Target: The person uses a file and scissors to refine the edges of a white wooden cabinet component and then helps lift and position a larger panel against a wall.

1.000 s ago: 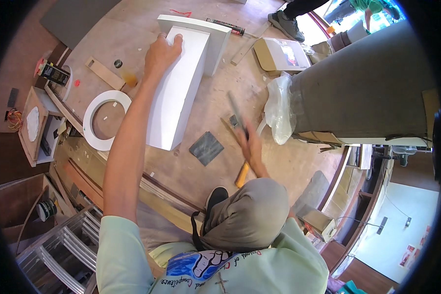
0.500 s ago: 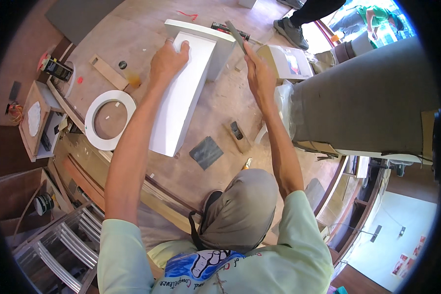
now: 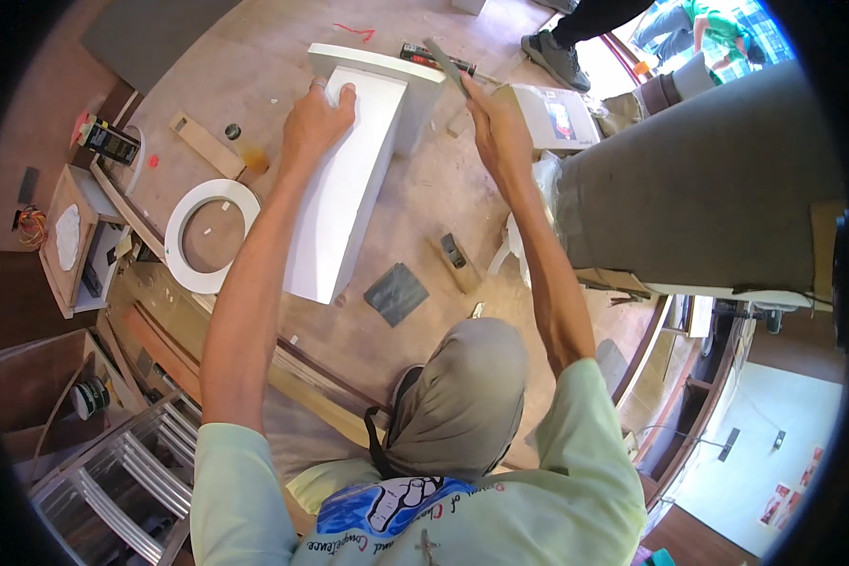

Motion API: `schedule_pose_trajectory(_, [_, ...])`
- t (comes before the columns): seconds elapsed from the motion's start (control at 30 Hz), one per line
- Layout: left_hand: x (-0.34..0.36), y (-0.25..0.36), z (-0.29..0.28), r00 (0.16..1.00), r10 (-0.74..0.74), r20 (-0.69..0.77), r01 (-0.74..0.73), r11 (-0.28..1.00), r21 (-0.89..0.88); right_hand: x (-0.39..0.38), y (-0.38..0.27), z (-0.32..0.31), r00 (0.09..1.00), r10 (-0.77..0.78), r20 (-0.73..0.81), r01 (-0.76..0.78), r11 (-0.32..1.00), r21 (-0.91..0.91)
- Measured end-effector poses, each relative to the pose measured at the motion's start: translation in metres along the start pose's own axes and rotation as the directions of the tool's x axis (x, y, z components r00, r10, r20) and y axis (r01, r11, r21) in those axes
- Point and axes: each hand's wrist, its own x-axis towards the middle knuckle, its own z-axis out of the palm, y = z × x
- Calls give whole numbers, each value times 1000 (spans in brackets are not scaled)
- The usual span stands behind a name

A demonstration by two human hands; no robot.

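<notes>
My left hand (image 3: 316,123) grips the near end-piece side of a white board assembly (image 3: 340,217), a long piece with a crosspiece (image 3: 368,60) at its far end. My right hand (image 3: 495,132) holds a flat grey file-like tool (image 3: 443,58), raised at the right end of that crosspiece; whether they touch I cannot tell. A dark tube (image 3: 413,52) lies beyond it. Below my right hand are a wooden hand plane (image 3: 457,262) and a dark square sheet (image 3: 396,294). A white ring-shaped roll (image 3: 177,250) lies left of the board.
A large grey cylinder (image 3: 689,179) takes up the right, beside a cardboard box (image 3: 542,118). A person's shoe (image 3: 557,61) is at top; another person in green (image 3: 717,33) bends beyond. An aluminium ladder (image 3: 123,481) and small wooden cabinet (image 3: 66,231) are on the left.
My right hand has risen with the grey tool from beside the plane to the crosspiece's right end. My left hand stays on the white board.
</notes>
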Motion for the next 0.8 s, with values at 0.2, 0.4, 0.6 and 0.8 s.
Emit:
schedule_pose_trajectory(0.2, [-3, 7, -2, 1000, -19, 17, 19, 1000, -3, 7, -2, 1, 1000, 0, 22, 1, 999, -42])
schedule_pose_trajectory(0.4, [-2, 6, -2, 1000, -16, 23, 16, 1000, -15, -9, 2, -3, 999, -53, -11, 53, 999, -6])
schedule_pose_trajectory(0.6, [-3, 6, -6, 999, -14, 50, 14, 1000, 4, 27, 2, 7, 999, 6, 45, -3, 997, -71])
schedule_pose_trajectory(0.8, [-4, 7, -2, 999, -12, 50, 13, 1000, -7, -13, 1, 5, 1000, -17, -10, 16, 997, -72])
